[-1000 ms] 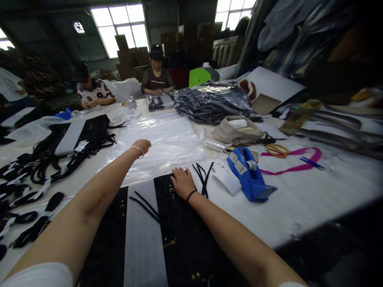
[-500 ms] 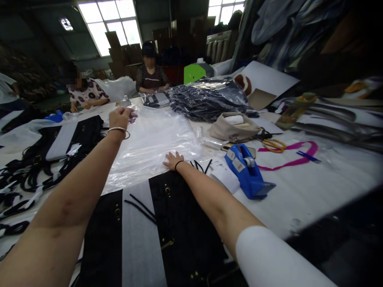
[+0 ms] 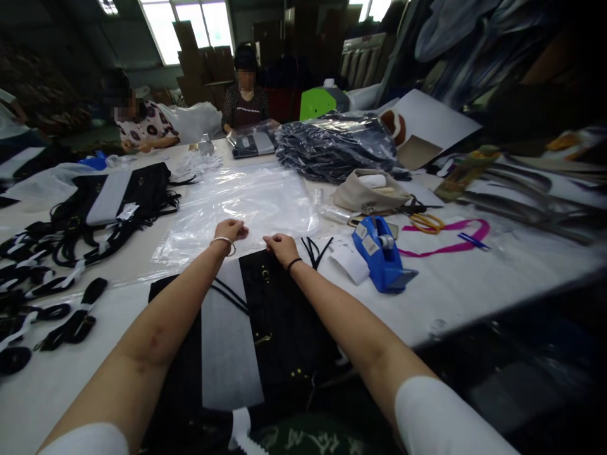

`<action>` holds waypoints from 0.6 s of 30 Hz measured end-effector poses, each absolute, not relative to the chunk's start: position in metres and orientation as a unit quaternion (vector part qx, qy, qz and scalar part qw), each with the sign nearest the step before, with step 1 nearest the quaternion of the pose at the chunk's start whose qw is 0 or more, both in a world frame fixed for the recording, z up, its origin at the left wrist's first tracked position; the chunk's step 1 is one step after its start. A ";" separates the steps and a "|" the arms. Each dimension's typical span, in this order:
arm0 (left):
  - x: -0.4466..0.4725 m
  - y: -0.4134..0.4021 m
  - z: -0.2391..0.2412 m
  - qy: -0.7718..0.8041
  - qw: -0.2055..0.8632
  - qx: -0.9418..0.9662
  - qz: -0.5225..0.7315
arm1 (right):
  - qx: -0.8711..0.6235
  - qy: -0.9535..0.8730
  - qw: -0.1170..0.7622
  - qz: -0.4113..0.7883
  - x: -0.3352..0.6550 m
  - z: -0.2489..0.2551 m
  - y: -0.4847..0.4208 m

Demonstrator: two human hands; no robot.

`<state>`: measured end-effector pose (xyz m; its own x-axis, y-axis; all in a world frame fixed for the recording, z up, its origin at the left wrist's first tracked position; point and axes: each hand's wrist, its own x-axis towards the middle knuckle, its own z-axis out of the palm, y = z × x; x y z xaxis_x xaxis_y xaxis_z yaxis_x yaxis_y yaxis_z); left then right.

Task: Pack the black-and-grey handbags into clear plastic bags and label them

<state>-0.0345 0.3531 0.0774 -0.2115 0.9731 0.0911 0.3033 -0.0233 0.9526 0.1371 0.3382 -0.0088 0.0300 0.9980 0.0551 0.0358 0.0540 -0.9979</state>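
Note:
My left hand (image 3: 232,230), with a bangle at the wrist, is closed in a pinch over the near part of a stack of clear plastic bags (image 3: 246,189). Close by on its right, my right hand (image 3: 282,247) is also pinched, at the top edge of a black fabric bag (image 3: 289,316). Whatever the fingertips hold, perhaps thin clear plastic, does not show plainly. The black bag lies in front of me with a grey sheet (image 3: 227,354) down its middle, small gold buckles and two thin black cords (image 3: 231,297).
At left lie another black bag (image 3: 147,183) and black straps (image 3: 78,316). A blue tape dispenser (image 3: 384,256), orange-handled scissors (image 3: 425,222), a pink ribbon (image 3: 446,246) and a beige pouch (image 3: 370,193) stand right. Plastic-wrapped dark goods (image 3: 332,145) and two people are across the table.
My left hand has come back toward me and right, from the far side of the plastic bags. My right hand, earlier spread flat on the plastic, has closed its fingers. The view has tilted down.

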 end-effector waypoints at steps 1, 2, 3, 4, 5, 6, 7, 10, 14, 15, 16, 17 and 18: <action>-0.039 0.362 0.094 0.618 0.310 0.508 0.514 | -0.515 -0.509 0.507 0.467 0.138 -0.005 0.340; -0.043 0.369 0.111 0.624 0.274 0.493 0.540 | -0.527 -0.506 0.499 0.466 0.140 0.000 0.341; -0.048 0.375 0.129 0.627 0.235 0.483 0.564 | -0.536 -0.506 0.492 0.463 0.143 0.007 0.341; -0.052 0.378 0.145 0.625 0.197 0.481 0.583 | -0.543 -0.508 0.486 0.459 0.148 0.014 0.340; -0.055 0.378 0.158 0.617 0.160 0.489 0.595 | -0.548 -0.510 0.484 0.454 0.154 0.023 0.337; -0.056 0.374 0.168 0.606 0.127 0.504 0.602 | -0.551 -0.518 0.490 0.433 0.160 0.034 0.332; -0.054 0.368 0.173 0.592 0.101 0.522 0.605 | -0.552 -0.537 0.507 0.388 0.167 0.046 0.326; -0.035 0.333 0.166 0.548 0.018 0.618 0.564 | -0.519 -0.646 0.545 0.130 0.178 0.086 0.301; -0.001 0.279 0.137 0.504 -0.129 0.764 0.382 | -0.456 -0.804 0.379 -0.054 0.171 0.126 0.282; 0.000 0.269 0.130 0.505 -0.142 0.787 0.325 | -0.466 -0.826 0.313 -0.051 0.171 0.128 0.284; -0.003 0.261 0.123 0.512 -0.143 0.804 0.266 | -0.486 -0.836 0.250 -0.043 0.173 0.127 0.288; -0.012 0.256 0.117 0.522 -0.136 0.816 0.208 | -0.511 -0.836 0.196 -0.033 0.179 0.123 0.293; -0.026 0.253 0.112 0.537 -0.121 0.820 0.157 | -0.540 -0.827 0.158 -0.019 0.188 0.117 0.300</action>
<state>-0.0262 0.2531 0.1116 0.3740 0.8430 0.3866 0.9187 -0.3938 -0.0300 0.1880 0.2997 0.1169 -0.3671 0.8861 0.2829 0.8985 0.4165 -0.1388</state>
